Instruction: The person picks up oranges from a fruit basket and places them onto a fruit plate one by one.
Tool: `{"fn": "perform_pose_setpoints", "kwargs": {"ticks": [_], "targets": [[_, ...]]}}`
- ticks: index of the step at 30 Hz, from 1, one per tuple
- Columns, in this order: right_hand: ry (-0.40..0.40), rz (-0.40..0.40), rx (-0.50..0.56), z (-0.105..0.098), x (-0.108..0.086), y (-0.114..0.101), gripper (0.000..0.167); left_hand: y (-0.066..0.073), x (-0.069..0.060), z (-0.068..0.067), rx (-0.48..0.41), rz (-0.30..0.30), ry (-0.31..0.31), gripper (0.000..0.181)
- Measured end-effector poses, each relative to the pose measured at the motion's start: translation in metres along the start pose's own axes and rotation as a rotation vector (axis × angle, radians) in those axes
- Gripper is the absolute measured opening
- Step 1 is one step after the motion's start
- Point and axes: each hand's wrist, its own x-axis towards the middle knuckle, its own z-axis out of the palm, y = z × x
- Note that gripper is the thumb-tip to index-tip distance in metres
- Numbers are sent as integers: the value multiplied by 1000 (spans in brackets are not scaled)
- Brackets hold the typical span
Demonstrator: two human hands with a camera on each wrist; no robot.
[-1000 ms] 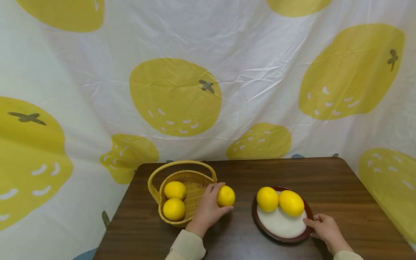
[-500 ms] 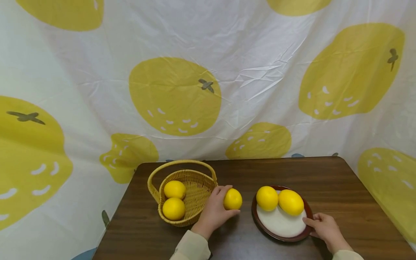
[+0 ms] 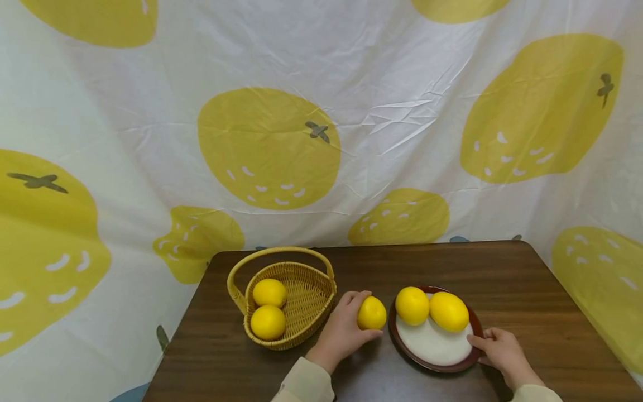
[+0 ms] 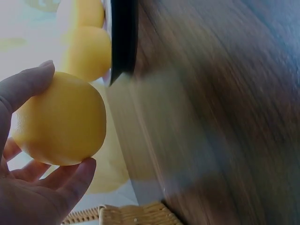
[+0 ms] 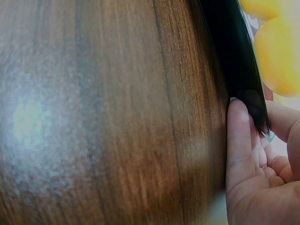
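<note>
My left hand holds a yellow lemon between thumb and fingers, above the table and just left of the plate. In the left wrist view this lemon sits between the thumb and fingertips. My right hand pinches the right edge of a dark red plate with a white inside. From the right wrist, the plate's dark outer side shows with fingers beneath it. Two lemons lie side by side on the plate, one on the left and one on the right.
A wicker basket with an arched handle stands at the left. Inside it, along its left side, are a rear lemon and a front lemon. Behind the brown wooden table hangs a lemon-print cloth.
My left hand has carried its lemon rightward, away from the basket's right side and close to the plate. The right hand stays at the plate's edge.
</note>
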Motion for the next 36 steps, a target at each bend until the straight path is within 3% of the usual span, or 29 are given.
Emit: {"fn": "perform_pose_setpoints", "kwargs": {"ticks": [11, 19, 26, 36], "targets": [[5, 12, 9, 1, -2, 0, 38, 9, -2, 13, -15, -19, -87, 78], [6, 14, 9, 0, 1, 0, 42, 13, 2, 19, 2, 11, -82, 78], [-5, 37, -2, 0, 3, 0, 52, 17, 2, 28, -9, -2, -121, 79], [4, 17, 0, 0, 3, 1, 47, 25, -1, 37, -42, 10, -133, 78]]}}
